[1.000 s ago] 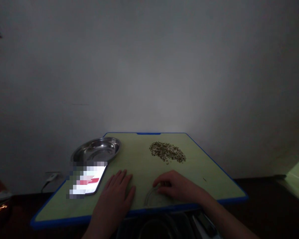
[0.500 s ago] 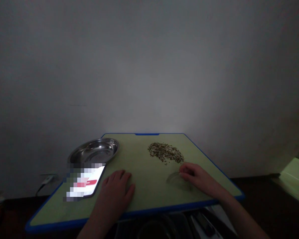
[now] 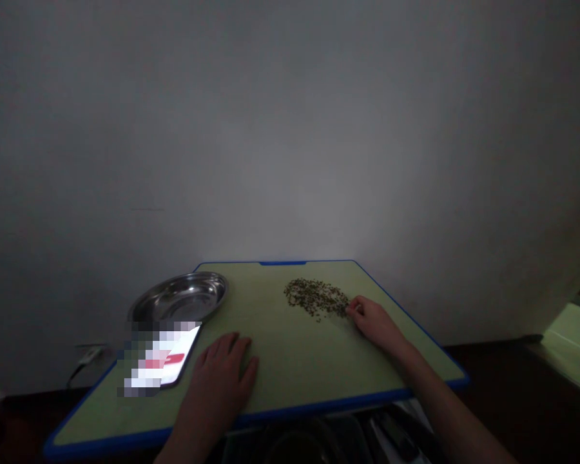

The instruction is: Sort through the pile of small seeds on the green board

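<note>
Seeds (image 3: 315,298) lie ungathered just right of centre — work seemingly early — right hand (image 3: 371,321) pinched at their edge, contents unclear, left hand (image 3: 223,375) resting unclenched on the desk (image 3: 290,367).

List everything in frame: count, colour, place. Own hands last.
Table: 1, yellow-green with blue edging, centre
Bowl: 1, silver, table's far left
Phone: 1, bright white screen with red patch, partly pixelated, in front of bowl
Grains: too many to count, brown, loose patch right of bowl
Wall: 1, grey, behind table
Plug: 1, whitish, low on wall at left
Surface: 1, pale green, right edge
Clutter: count unclear, mostly dark, below table's near edge
Left hand: 1, bare, on table right of phone
Right hand: 1, bare, at grains' right edge; grip unclear
</note>
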### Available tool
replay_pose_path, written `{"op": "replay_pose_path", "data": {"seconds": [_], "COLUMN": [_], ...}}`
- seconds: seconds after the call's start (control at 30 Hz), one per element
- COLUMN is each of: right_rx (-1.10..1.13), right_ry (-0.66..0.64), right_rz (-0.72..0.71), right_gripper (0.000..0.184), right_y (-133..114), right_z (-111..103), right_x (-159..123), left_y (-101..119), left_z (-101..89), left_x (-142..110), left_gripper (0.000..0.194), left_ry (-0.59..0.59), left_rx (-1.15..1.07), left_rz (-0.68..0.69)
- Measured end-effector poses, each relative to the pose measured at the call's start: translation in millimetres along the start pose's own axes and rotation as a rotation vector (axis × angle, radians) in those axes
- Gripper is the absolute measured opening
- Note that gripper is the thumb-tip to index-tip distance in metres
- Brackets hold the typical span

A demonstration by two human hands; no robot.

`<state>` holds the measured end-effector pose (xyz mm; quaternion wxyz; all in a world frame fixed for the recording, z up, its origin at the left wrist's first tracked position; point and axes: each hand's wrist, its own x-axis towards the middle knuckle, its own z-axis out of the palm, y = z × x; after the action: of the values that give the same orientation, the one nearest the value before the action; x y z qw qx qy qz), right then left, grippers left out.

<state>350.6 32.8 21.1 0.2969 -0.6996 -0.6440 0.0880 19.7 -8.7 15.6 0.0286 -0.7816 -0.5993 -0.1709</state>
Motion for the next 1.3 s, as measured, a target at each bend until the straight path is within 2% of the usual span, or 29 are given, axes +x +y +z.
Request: {"op": "replay_pose_path", "data": {"seconds": [0.23, 0.43, 0.53, 0.7, 0.93, 1.1, 1.3], "right_rx": [-0.054, 0.107, 0.155, 0.141, 0.157, 0.162, 0.172], "right_ry": [0.017, 0.035, 0.058, 0.077, 0.044, 0.071, 0.040], "right_rz": [0.024, -0.095, -0.110, -0.115, -0.186, -0.218, -0.261], "right_gripper": [0.015, 0.017, 0.021, 0.025, 0.023, 0.025, 0.025], "right_y": [0.2, -4.3, -2.8, 5.0, 3.0, 1.5, -4.6], "right_z": [4.1, 11.2, 11.9, 14.6, 14.5, 14.6, 13.8], "right_x": [3.7, -6.2, -8.2, -6.5, -8.1, -9.0, -11.2], "left_y": [-2.7, -3.0, -2.7, -4.2, -1.5, -1.6, -1.9], "left_z": [4.1, 4.3, 3.7, 5.5, 1.6, 1.4, 2.9], "left_x": [0.2, -0.6, -0.2, 1.5, 0.5, 0.3, 0.9], "left_gripper": [0.044, 0.043, 0.043, 0.043, 0.045, 0.043, 0.041], "left_ry": [0.015, 0.023, 0.027, -0.005, -0.041, -0.024, 0.007], "left_rx": [-0.020, -0.029, -0.030, -0.031, -0.011, -0.013, -0.028], "left_rz": [0.008, 0.017, 0.016, -0.013, -0.017, -0.011, -0.001]}}
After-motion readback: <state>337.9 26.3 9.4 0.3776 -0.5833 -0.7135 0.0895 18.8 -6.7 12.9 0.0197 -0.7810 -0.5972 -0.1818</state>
